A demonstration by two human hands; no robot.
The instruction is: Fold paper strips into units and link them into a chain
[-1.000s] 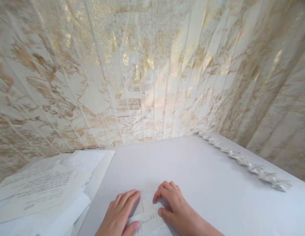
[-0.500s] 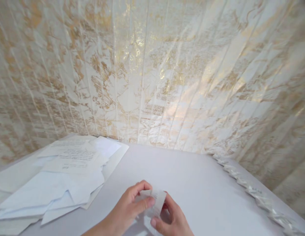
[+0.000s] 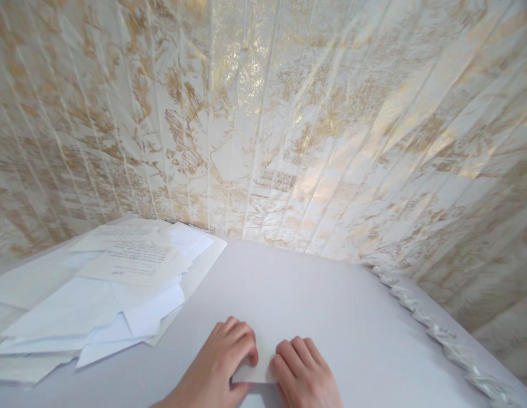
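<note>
Low in the middle of the head view, a small piece of white paper [image 3: 260, 371] lies flat or nearly so on the white tabletop. My left hand [image 3: 223, 358] grips its left end, with bent fingers on top and the thumb along the near edge. At the right end, my right hand [image 3: 304, 371] has its curled fingers pressed on the paper; the thumb is hidden beneath the hand. A straight near edge of the paper shows between both hands. Part of another white piece peeks out below it at the frame's bottom.
A loose pile of white paper sheets [image 3: 97, 306], some with printed text, covers the table's left side. Along the right edge runs a row of small folded white paper pieces [image 3: 437, 337]. Behind the table [image 3: 289, 283] rises a wall covering with a gold pattern [image 3: 255, 113].
The paper was held up and bent between my fingers; now it is lowered to the tabletop. Both hands have turned palm-down over it. The view has shifted slightly.
</note>
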